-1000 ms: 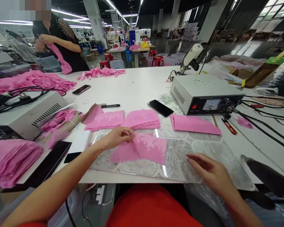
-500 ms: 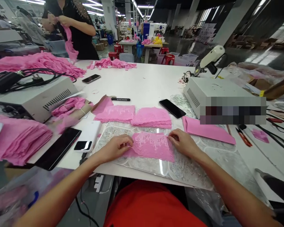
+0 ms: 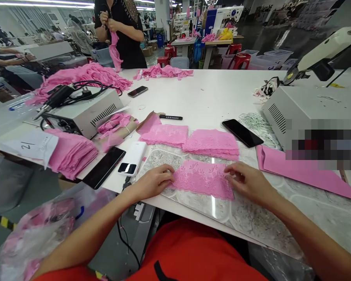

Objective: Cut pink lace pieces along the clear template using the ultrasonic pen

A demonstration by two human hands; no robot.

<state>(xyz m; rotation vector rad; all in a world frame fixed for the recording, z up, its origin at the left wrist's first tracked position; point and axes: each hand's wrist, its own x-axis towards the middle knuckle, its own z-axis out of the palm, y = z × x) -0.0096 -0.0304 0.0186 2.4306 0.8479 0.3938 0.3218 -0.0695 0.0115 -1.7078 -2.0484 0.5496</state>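
Observation:
A piece of pink lace with a scalloped lower edge lies on the grey marbled board in front of me. My left hand pinches its left end between thumb and fingers. At the opposite end, my right hand has its curled fingertips on the upper right corner. Just behind this piece are two stacks of pink lace, a left stack and a right stack. A folded pink sheet rests on the board to the right.
Phones lie around the board: a black phone, another phone beside a white power bank. A marker lies behind the stacks. Grey boxes stand left and right. Across the table, a person holds pink fabric.
The view has turned left, so the scene sits farther right. The lace's left end, lifted before, now lies flatter under my left hand. My right hand stays at the right end.

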